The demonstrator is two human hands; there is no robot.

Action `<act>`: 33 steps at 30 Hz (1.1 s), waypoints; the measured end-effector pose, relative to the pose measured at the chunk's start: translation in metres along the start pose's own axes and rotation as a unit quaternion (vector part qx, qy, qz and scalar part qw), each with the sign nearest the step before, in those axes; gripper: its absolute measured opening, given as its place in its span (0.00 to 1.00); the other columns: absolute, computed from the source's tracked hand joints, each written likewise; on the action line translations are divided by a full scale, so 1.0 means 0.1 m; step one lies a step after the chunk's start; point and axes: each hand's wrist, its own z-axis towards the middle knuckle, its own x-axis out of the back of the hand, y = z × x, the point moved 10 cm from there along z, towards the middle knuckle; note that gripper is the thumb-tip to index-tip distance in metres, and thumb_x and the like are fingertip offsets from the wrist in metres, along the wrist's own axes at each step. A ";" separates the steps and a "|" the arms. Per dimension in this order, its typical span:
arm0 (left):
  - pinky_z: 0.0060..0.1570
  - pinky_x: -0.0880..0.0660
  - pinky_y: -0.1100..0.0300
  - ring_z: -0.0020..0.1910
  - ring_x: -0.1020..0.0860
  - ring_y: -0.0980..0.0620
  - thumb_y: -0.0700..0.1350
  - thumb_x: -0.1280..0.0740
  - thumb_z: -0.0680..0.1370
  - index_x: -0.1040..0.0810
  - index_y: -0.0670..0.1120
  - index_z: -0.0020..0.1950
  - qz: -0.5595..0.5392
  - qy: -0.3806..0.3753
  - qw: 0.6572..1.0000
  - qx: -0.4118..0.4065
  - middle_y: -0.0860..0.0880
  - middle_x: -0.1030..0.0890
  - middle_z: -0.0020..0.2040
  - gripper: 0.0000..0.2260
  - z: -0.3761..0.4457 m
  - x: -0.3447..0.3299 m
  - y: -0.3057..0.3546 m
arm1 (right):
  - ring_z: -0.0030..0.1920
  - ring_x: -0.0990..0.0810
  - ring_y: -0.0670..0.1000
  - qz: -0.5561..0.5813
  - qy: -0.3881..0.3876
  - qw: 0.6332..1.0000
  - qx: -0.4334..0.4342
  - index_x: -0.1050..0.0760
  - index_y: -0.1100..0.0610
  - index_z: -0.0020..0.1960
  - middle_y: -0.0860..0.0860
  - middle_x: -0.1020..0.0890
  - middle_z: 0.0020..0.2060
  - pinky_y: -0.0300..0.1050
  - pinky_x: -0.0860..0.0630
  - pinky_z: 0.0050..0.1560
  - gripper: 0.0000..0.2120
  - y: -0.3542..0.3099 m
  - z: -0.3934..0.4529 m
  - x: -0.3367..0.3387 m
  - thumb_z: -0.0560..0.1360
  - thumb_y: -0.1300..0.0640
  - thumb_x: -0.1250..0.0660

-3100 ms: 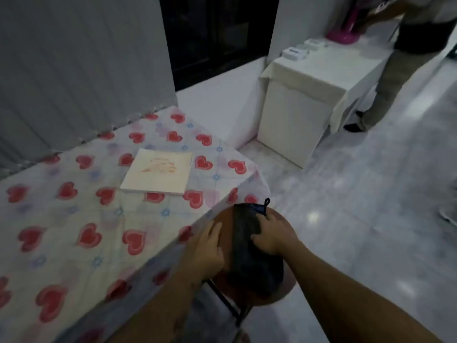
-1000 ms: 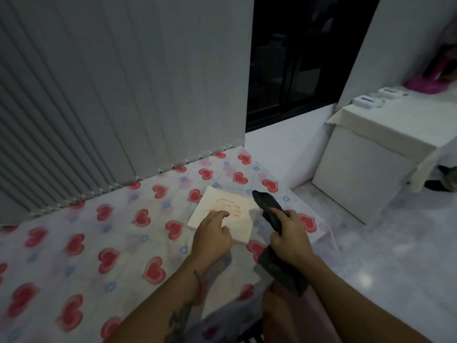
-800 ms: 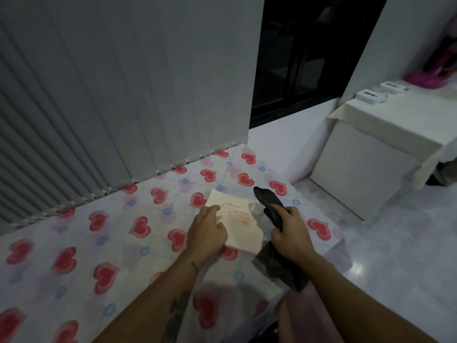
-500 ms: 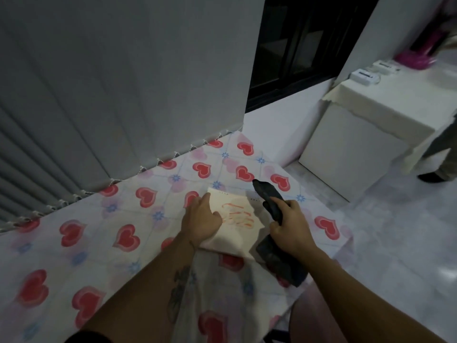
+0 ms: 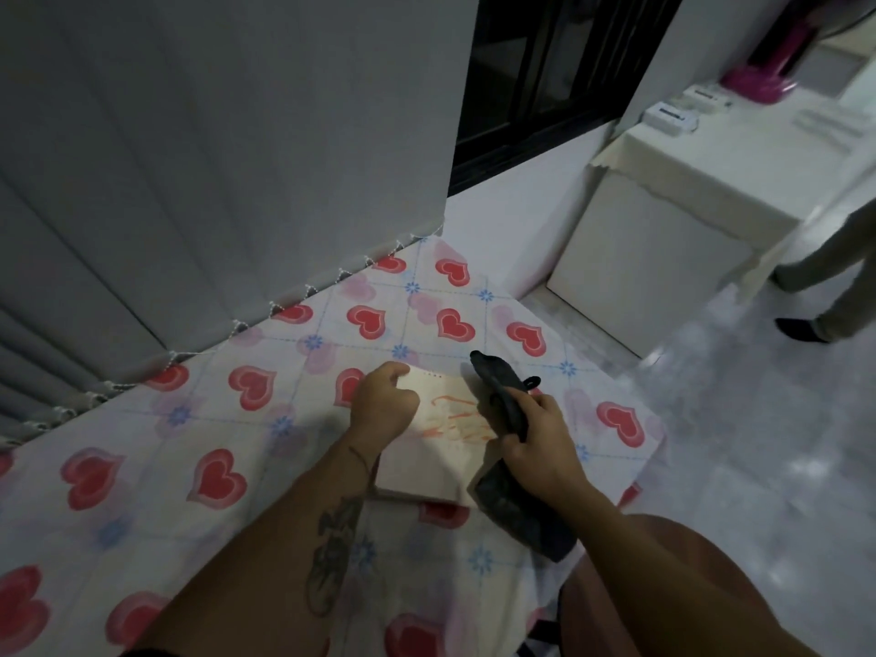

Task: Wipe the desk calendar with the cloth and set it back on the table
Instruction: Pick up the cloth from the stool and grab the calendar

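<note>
The left hand (image 5: 385, 404), resting flat a second ago, now curls round the desk calendar's (image 5: 429, 459) far left edge, seemingly tilting it off the bench (image 5: 265, 467). The right hand (image 5: 538, 448) stays clenched round the dark cloth (image 5: 509, 495) just right of it; wiping can begin.

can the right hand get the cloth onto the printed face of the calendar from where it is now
Probably yes. The right hand grips the dark cloth right at the calendar's right edge, with nothing between them. The left hand covers only the upper left corner, leaving the red print open.
</note>
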 end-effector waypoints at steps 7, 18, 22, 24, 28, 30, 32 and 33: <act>0.49 0.21 0.59 0.60 0.23 0.42 0.34 0.34 0.76 0.22 0.46 0.66 -0.046 -0.002 0.999 -0.023 0.42 0.22 0.67 0.19 -0.05 -0.08 0.06 | 0.57 0.31 0.47 0.035 0.008 0.999 -0.001 0.32 0.49 0.71 0.47 0.33 0.58 0.40 0.32 0.56 0.29 0.02 -0.09 -0.05 0.72 0.64 0.34; 0.59 0.24 0.56 0.65 0.24 0.45 0.35 0.33 0.78 0.23 0.46 0.69 -0.061 0.069 0.990 -0.107 0.46 0.21 0.67 0.19 -0.39 0.08 0.12 | 0.59 0.30 0.50 0.028 0.038 0.998 0.030 0.34 0.47 0.72 0.49 0.32 0.63 0.41 0.31 0.58 0.30 -0.04 -0.22 0.07 0.71 0.61 0.33; 0.53 0.26 0.62 0.58 0.24 0.49 0.33 0.33 0.77 0.23 0.47 0.68 -0.056 0.106 0.986 -0.115 0.53 0.26 0.56 0.21 -0.48 0.17 0.13 | 0.60 0.30 0.50 0.026 0.057 0.997 0.046 0.32 0.46 0.70 0.48 0.31 0.63 0.45 0.29 0.60 0.26 -0.09 -0.29 0.12 0.74 0.57 0.31; 0.54 0.27 0.63 0.57 0.25 0.51 0.33 0.33 0.76 0.23 0.49 0.68 -0.061 0.111 0.987 -0.103 0.55 0.29 0.56 0.22 -0.50 0.20 0.11 | 0.59 0.30 0.48 0.020 0.062 0.996 0.054 0.32 0.46 0.70 0.46 0.32 0.61 0.42 0.29 0.58 0.25 -0.12 -0.33 0.13 0.75 0.54 0.31; 0.50 0.28 0.68 0.56 0.26 0.53 0.35 0.32 0.77 0.23 0.52 0.67 -0.071 0.119 0.987 -0.083 0.58 0.32 0.57 0.21 -0.58 0.24 0.11 | 0.58 0.29 0.49 0.020 0.060 0.996 0.057 0.32 0.46 0.70 0.47 0.31 0.61 0.41 0.30 0.57 0.25 -0.16 -0.41 0.11 0.75 0.55 0.30; 0.44 0.29 0.72 0.55 0.26 0.54 0.36 0.32 0.77 0.22 0.53 0.65 -0.090 0.116 0.986 -0.083 0.57 0.30 0.57 0.20 -0.61 0.24 0.11 | 0.59 0.29 0.49 0.023 0.056 0.997 0.056 0.32 0.47 0.71 0.47 0.31 0.62 0.45 0.27 0.60 0.26 -0.17 -0.45 0.11 0.75 0.55 0.31; 0.37 0.29 0.73 0.51 0.24 0.55 0.36 0.34 0.78 0.21 0.55 0.63 -0.114 0.106 0.985 -0.075 0.57 0.27 0.55 0.19 -0.63 0.24 0.09 | 0.61 0.29 0.50 0.019 0.050 0.997 0.049 0.33 0.47 0.72 0.48 0.31 0.64 0.49 0.25 0.63 0.27 -0.19 -0.47 0.11 0.75 0.56 0.31; 0.34 0.29 0.73 0.48 0.23 0.56 0.36 0.34 0.78 0.21 0.57 0.62 -0.126 0.101 0.984 -0.069 0.57 0.26 0.53 0.19 -0.64 0.24 0.08 | 0.61 0.29 0.51 0.015 0.047 0.997 0.051 0.34 0.47 0.72 0.49 0.32 0.65 0.50 0.25 0.63 0.28 -0.20 -0.48 0.11 0.75 0.57 0.31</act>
